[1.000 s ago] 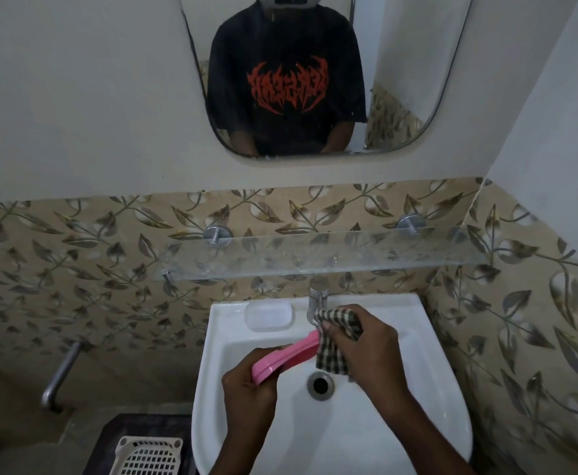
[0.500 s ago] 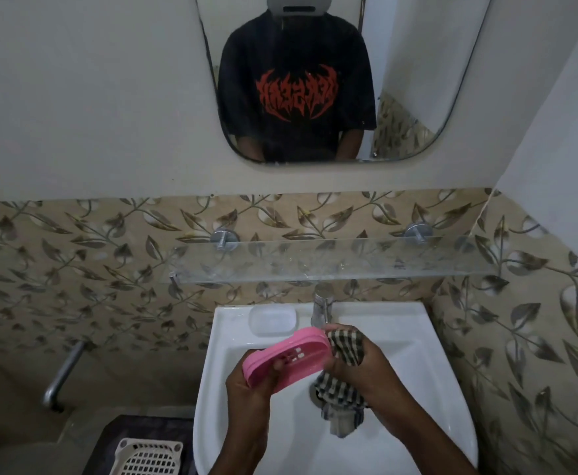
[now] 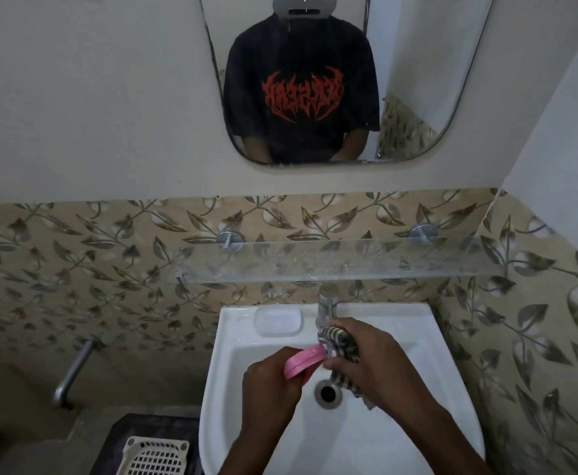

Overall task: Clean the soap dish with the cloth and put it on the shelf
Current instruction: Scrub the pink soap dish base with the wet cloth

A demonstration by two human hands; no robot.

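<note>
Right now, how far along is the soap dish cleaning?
Nothing looks finished. In hand: the left hand holds the pink soap dish over the washbasin, the right hand presses the checked cloth against its end. Left: placing it on the glass shelf.

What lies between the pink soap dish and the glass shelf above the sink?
In the head view, the chrome tap and the sink's white back rim with its moulded soap recess lie between the soap dish and the shelf.
</note>
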